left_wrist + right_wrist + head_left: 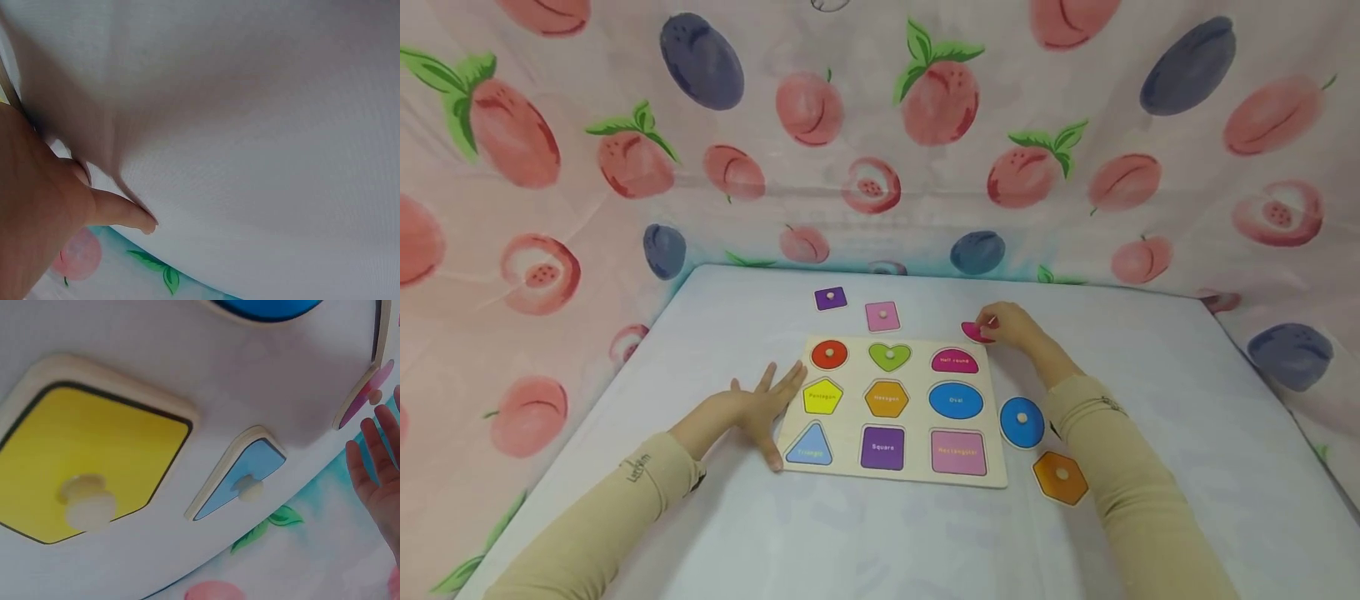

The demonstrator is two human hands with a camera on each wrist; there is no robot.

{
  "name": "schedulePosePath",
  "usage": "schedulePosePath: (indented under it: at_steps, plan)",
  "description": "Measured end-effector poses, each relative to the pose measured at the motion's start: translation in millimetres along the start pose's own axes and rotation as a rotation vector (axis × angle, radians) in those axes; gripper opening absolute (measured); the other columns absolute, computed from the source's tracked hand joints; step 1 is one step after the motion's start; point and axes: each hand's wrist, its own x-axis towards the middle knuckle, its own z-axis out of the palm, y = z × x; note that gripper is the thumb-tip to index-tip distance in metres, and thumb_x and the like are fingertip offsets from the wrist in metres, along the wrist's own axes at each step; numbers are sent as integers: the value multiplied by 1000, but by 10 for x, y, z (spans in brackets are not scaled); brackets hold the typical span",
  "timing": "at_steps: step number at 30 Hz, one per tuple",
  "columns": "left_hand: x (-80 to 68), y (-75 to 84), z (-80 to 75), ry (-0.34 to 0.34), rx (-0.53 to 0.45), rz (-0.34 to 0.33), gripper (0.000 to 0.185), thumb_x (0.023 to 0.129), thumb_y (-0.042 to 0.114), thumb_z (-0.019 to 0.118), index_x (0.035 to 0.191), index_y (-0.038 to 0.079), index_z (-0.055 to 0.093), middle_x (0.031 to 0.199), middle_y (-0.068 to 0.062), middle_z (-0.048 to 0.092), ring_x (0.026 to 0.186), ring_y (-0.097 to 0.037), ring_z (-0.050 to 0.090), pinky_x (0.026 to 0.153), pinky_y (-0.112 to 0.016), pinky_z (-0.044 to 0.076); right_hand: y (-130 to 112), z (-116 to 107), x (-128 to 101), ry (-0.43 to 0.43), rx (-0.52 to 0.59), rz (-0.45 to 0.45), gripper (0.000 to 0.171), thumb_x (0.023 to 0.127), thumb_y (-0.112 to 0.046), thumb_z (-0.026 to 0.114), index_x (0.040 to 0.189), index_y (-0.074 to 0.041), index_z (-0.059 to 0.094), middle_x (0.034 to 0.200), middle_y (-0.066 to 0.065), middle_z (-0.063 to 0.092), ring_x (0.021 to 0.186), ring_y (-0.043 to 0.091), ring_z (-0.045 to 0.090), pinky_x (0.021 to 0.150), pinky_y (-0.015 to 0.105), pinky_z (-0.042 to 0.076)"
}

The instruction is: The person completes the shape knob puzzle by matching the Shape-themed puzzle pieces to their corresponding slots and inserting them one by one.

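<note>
**Right hand on half-round piece**

Right hand (1011, 325) pinches the pink half-round (976, 332) by its peg on the table (1187, 417), just beyond the board's (917, 477) top-right corner. Left hand (763, 408), fingers spread flat, presses the board's left edge.

Even, soft, diffuse lighting throughout; no glare. Head view is bright and sharp, with wide-angle bowing of the backdrop toward the edges. Left wrist view is dimmer, with a shadowed fold in the white cloth. Right wrist view is close-range and slightly soft.
</note>
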Motion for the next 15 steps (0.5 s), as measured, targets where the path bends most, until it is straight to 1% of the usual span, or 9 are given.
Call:
schedulePosePath:
  at_steps: [7, 12, 15]
  plan:
    - [-8, 10, 17, -1, 1, -7, 145, 51, 53, 87, 151, 15, -12, 158, -6, -20, 142, -43, -19, 94, -82, -4, 54, 11, 5, 1, 28, 25, 16, 91, -7, 59, 101, 4, 65, 107, 24, 62, 98, 36, 56, 88, 44, 53]
    - [-7, 13, 7, 1, -3, -9, 145, 51, 53, 87, 151, 16, -12, 158, -6, -20, 142, -43, -20, 94, -82, -4, 73, 15, 40, 28, 19, -9, 14, 89, -5, 60, 98, 6, 65, 102, 25, 63, 90, 34, 57, 83, 44, 53]
    - [-4, 21, 0, 2, -1, -12, 145, 51, 53, 86, 151, 16, -12, 158, -5, -20, 142, -42, -19, 95, -81, -4, 95, 19, 67, 43, -18, -25, 13, 89, -4, 61, 95, 6, 65, 100, 26, 64, 90, 36, 57, 83, 46, 52]
